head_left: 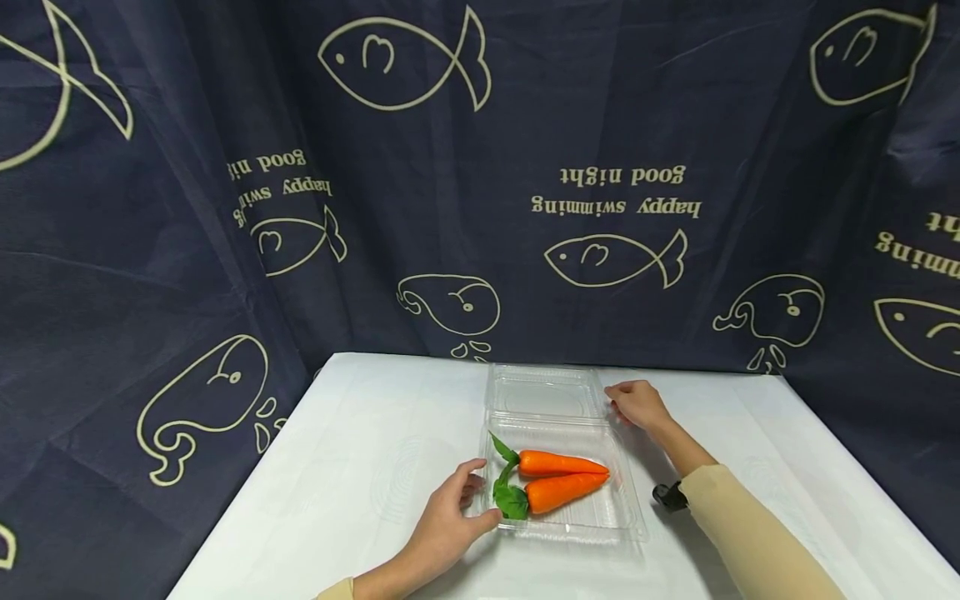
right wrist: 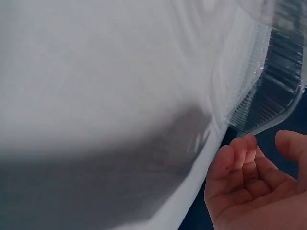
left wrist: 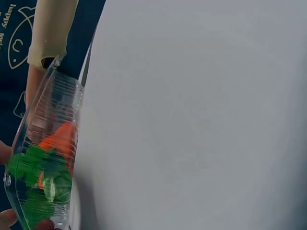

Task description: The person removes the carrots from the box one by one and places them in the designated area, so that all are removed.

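A clear plastic clamshell box (head_left: 622,500) lies unfolded on the table, its lid (head_left: 543,392) laid back on the far side. Two orange carrots (head_left: 562,493) with green leaves (head_left: 512,500) rest in the base, tips pointing right. My left hand (head_left: 450,517) is at the base's left side, thumb by the near corner and bent fingers along the wall; the left wrist view shows its fingertips (left wrist: 45,224) right at the plastic. Beside the lid's right edge is my right hand (head_left: 637,404), fingers loosely curled and thumb apart, nothing between them in the right wrist view.
A white cloth covers the table (head_left: 390,433). Dark blue curtains (head_left: 450,192) printed with fish and whales stand behind it and at both sides. A small black device (head_left: 667,497) sits at my right wrist, by the beige sleeve.
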Demonstrator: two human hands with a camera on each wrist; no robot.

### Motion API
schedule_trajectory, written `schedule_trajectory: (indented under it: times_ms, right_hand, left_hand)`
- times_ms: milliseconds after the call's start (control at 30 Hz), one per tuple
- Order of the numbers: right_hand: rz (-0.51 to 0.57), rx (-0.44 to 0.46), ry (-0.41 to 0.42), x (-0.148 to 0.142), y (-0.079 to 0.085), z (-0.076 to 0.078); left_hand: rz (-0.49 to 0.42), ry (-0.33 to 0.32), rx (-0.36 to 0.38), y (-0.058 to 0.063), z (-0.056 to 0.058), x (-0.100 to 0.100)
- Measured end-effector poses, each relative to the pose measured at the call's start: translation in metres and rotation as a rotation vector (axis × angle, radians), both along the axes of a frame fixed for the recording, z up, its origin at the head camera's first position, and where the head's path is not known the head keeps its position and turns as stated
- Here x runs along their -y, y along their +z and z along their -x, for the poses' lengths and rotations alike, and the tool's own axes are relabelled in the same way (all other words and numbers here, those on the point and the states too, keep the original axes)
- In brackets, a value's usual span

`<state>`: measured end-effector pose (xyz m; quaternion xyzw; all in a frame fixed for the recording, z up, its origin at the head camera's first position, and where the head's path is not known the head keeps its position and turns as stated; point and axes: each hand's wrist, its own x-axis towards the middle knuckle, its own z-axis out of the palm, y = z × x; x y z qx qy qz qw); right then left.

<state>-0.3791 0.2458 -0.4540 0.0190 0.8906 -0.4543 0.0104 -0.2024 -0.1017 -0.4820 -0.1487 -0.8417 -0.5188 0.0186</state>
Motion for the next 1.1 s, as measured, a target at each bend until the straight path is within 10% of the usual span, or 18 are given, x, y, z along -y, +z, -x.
schedule_trajectory:
  times_ms: [567, 1100]
  right_hand:
    - [-0.042, -0.150, 0.036, 0.000, 0.018, -0.030]
    - [0.190, -0.004, 0.118, 0.017, 0.043, -0.073]
  left_hand:
    - [0.096, -0.011, -0.020, 0.001, -0.001, 0.002]
    - [-0.037, -0.068, 0.050, 0.000, 0.002, 0.003]
